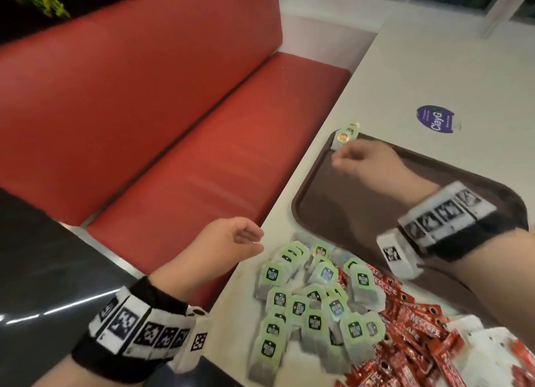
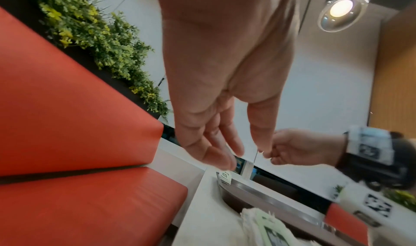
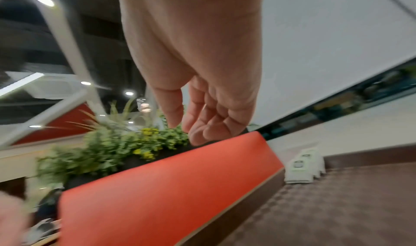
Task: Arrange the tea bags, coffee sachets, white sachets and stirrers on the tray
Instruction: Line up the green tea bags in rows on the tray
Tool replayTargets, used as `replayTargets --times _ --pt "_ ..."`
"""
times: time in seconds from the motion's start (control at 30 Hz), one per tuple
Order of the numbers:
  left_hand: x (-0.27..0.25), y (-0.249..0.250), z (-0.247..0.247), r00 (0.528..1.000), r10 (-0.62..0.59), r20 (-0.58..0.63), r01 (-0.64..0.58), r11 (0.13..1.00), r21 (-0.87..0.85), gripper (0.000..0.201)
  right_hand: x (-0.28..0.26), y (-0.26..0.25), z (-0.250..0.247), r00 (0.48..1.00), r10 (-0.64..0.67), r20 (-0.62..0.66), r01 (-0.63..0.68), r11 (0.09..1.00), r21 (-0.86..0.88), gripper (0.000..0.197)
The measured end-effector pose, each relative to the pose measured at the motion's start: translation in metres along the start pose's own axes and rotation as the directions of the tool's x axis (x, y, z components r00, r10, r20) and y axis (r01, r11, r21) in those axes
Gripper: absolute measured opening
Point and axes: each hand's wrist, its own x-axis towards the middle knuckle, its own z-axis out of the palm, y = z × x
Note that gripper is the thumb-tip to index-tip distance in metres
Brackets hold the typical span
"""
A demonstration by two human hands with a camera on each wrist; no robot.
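Note:
A brown tray (image 1: 434,181) lies on the white table. A few green-labelled tea bags (image 1: 346,134) stand together in its far left corner, also visible in the right wrist view as upright tea bags (image 3: 302,168). My right hand (image 1: 337,159) hovers just right of them with fingers loosely curled and empty (image 3: 183,130). Near the front, a loose pile of tea bags (image 1: 312,305) lies on the table, with red coffee sachets (image 1: 411,326) and white sachets (image 1: 480,336) to its right. My left hand (image 1: 259,240) hangs relaxed and empty over the table edge, left of the pile.
A red bench seat (image 1: 179,143) runs along the table's left edge. A purple round sticker (image 1: 435,119) sits on the table beyond the tray. Green plants (image 2: 101,41) line the bench back. My right forearm crosses above the tray's near side.

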Motion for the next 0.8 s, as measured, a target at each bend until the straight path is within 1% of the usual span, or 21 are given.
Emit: replayTargets --times 0.07,0.13,0.2,0.27,0.4,0.53,0.6,0.73,0.8 --pt "-0.005 -0.001 0.004 0.998 -0.014 0.069 0.002 0.986 0.168 0.021 -0.05 -0.012 0.006 0.988 -0.074 0.137 0.085 0.994 -0.075 0.005" --pt "-0.009 -0.002 0.011 0.992 -0.044 0.118 0.008 0.958 0.285 0.031 -0.096 -0.018 0.014 0.97 -0.097 0.224 0.116 0.99 -0.076 0.007" --pt "-0.013 -0.003 0.019 0.99 -0.076 0.122 0.032 0.944 0.328 0.036 -0.131 -0.014 0.021 0.957 -0.11 0.268 0.136 0.987 -0.081 0.006" --pt "-0.014 -0.003 0.026 0.99 -0.093 0.105 0.054 0.943 0.327 0.038 -0.156 -0.001 0.025 0.952 -0.101 0.289 0.134 0.986 -0.097 0.007" --pt "-0.013 -0.003 0.038 0.994 -0.096 0.056 0.075 0.954 0.291 0.041 -0.196 0.026 0.023 0.965 -0.069 0.252 0.097 0.99 -0.099 0.009" --pt "-0.012 -0.005 0.046 0.994 -0.109 -0.002 0.106 0.963 0.248 0.04 -0.224 0.049 0.013 0.98 -0.002 0.198 0.021 0.995 -0.095 0.019" --pt "-0.012 -0.006 0.048 0.994 -0.112 -0.004 0.109 0.96 0.256 0.036 -0.235 0.057 0.009 0.983 0.007 0.183 0.014 0.993 -0.113 0.019" --pt "-0.014 -0.005 0.053 0.996 -0.088 -0.011 0.087 0.946 0.312 0.022 -0.252 0.064 0.002 0.986 0.057 0.157 -0.038 0.992 -0.121 0.009" --pt "-0.015 -0.003 0.054 0.996 -0.083 -0.023 0.086 0.949 0.304 0.017 -0.258 0.067 0.0 0.987 0.07 0.145 -0.051 0.99 -0.13 0.011"
